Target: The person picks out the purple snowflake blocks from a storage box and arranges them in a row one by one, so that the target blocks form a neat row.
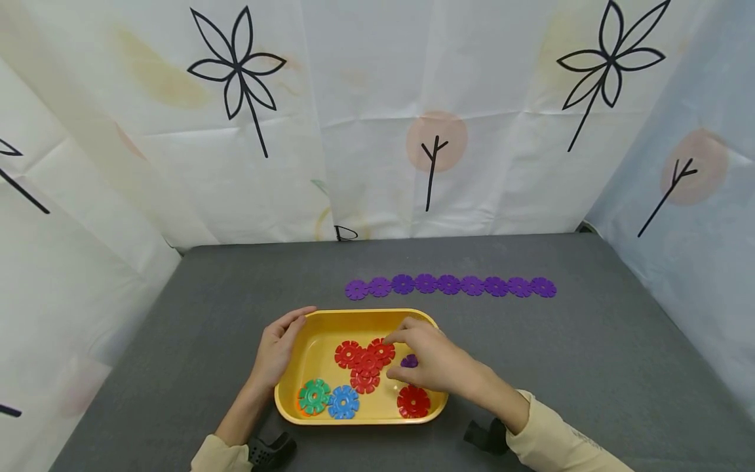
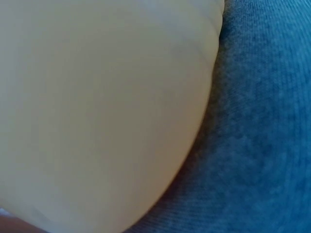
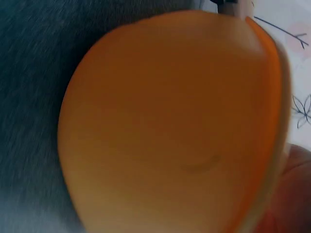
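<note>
A yellow tray (image 1: 354, 421) holds several flower-shaped plastic discs. My left hand (image 1: 280, 347) grips its back left corner, thumb over the rim and fingers along the outside. Over the tray's right half hovers my right hand (image 1: 433, 357), thumb and forefinger apart with a gap between them. Its fingertips are close to a red disc (image 1: 381, 352) in an overlapping red cluster. A purple disc (image 1: 409, 360) is partly hidden beneath this hand. Nearer the front right lies another red disc (image 1: 413, 401). Green (image 1: 314, 396) and blue (image 1: 343, 402) discs lie front left, with orange showing under the green.
Behind the tray, a row of purple discs (image 1: 449, 284) stretches across the grey table (image 1: 590, 341). White printed cloth (image 1: 366, 131) hangs round the back and sides. A pale, blurred surface (image 2: 107, 111) fills most of the left wrist view. The tray's outer wall (image 3: 170, 116) dominates the right wrist view.
</note>
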`<state>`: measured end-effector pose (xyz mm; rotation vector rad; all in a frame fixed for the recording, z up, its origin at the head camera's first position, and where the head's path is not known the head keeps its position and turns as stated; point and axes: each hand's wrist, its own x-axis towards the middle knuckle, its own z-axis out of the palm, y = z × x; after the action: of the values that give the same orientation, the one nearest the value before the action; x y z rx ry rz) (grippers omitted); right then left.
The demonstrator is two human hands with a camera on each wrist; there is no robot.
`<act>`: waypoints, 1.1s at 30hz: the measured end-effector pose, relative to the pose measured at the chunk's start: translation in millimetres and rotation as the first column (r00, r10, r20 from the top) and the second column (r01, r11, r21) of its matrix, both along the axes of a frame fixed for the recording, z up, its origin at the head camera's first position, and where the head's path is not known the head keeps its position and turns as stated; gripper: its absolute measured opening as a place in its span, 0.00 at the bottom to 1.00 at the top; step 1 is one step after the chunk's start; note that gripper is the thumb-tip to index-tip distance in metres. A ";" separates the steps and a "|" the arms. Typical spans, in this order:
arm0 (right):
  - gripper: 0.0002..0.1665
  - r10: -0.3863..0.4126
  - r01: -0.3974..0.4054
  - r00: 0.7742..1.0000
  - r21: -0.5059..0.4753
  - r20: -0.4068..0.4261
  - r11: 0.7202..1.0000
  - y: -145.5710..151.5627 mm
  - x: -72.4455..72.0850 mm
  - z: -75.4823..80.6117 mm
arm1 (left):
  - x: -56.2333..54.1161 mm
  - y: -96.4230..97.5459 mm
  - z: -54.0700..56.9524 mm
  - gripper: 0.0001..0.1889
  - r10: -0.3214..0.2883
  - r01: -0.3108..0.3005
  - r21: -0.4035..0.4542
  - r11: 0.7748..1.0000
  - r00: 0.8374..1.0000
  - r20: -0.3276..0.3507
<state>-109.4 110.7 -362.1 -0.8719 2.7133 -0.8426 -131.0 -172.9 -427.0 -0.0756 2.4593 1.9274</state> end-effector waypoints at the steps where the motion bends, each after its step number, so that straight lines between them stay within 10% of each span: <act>1: 0.24 -0.008 0.008 1.000 0.016 0.013 1.000 -3.0 1.0 -1.0 | -0.5 -0.2 -0.4 0.20 0.000 0.000 0.001 1.000 1.000 0.004; 14: 0.21 -0.058 0.057 0.998 0.146 -0.002 0.988 -21.1 4.4 -16.4 | 0.4 0.6 0.6 0.20 -0.004 0.004 0.001 1.000 1.000 -0.003; 33: 0.27 -0.138 0.135 0.989 0.082 0.043 0.987 -25.5 3.7 -22.4 | -1.5 -1.1 -2.0 0.20 0.001 -0.001 0.004 1.000 1.000 0.024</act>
<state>-105.7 85.3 -384.6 -0.6474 2.7683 -0.7641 -132.5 -174.0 -428.9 -0.0986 2.4407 1.9203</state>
